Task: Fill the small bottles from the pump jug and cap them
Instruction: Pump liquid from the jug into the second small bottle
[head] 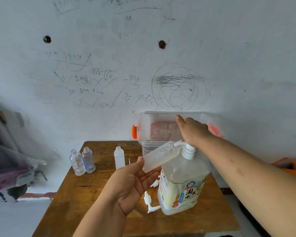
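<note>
On my feed the pump jug point(183, 182) stands on the right half of the wooden worktop point(85, 194), its printed label facing me. The right hand point(193, 130) rests on top of the pump head point(189, 152). Its fingers are stretched out straight, so that grip is apart and holds nothing; it only presses down with the palm.

The left hand point(132, 183) holds the tilted bottle point(161, 156), a small frosted one. The thumb lies on its upper side and the fingers lie under its base, so that grip is clamped on it. The bottle leans up to the right, with its mouth at the jug's spout point(179, 143), in the air just left of the jug's neck. I cannot tell how much liquid is inside it.

Further left, two clear bottles point(77, 162) point(88, 159) stand upright and uncapped, touching each other near the worktop's left edge. A spare frosted bottle point(119, 157), also uncapped, stands apart from them towards the middle. White pump caps point(149, 201) lie loose on the wood just beside the jug's left side.

Behind the jug a clear storage box point(154, 127) with orange latches sits against the scribbled wall point(109, 48).
</note>
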A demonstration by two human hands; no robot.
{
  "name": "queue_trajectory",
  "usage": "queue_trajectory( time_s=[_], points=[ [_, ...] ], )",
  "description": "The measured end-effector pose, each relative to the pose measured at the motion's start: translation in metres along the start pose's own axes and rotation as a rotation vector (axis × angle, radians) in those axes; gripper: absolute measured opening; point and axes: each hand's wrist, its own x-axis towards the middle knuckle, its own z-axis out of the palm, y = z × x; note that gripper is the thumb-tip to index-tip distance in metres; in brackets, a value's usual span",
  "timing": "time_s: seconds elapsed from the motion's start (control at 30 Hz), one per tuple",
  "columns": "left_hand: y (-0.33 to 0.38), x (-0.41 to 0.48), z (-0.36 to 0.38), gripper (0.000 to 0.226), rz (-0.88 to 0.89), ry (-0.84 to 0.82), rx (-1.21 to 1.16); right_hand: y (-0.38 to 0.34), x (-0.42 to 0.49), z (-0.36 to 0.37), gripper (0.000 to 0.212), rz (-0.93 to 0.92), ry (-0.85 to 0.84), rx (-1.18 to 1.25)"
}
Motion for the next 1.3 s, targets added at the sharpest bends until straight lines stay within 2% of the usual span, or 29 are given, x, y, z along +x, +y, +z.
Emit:
queue_trajectory(
  time_s=[0.23,0.7,0.9,1.0,1.3],
  points=[
    [0.004,-0.007,0.006,0.025,0.003,-0.039,-0.032,-0.002,-0.004,-0.023,0.044,-0.015,0.0,0.041],
    [0.002,0.005,0.0,0.017,-0.012,-0.003,-0.01,0.0,0.005,0.001,0.048,0.001,-0.018,-0.015],
    [0.002,0.0,0.002,0.022,-0.016,-0.003,-0.018,0.0,0.0,-0.006,0.045,-0.017,-0.06,0.025],
    [0.004,-0.003,0.004,0.023,-0.008,-0.016,-0.034,-0.001,-0.003,-0.02,0.044,-0.02,-0.025,0.056],
    [0.004,0.003,0.003,0.026,0.001,-0.044,-0.034,0.001,0.008,-0.01,0.048,-0.012,-0.022,-0.012]
  ],
)
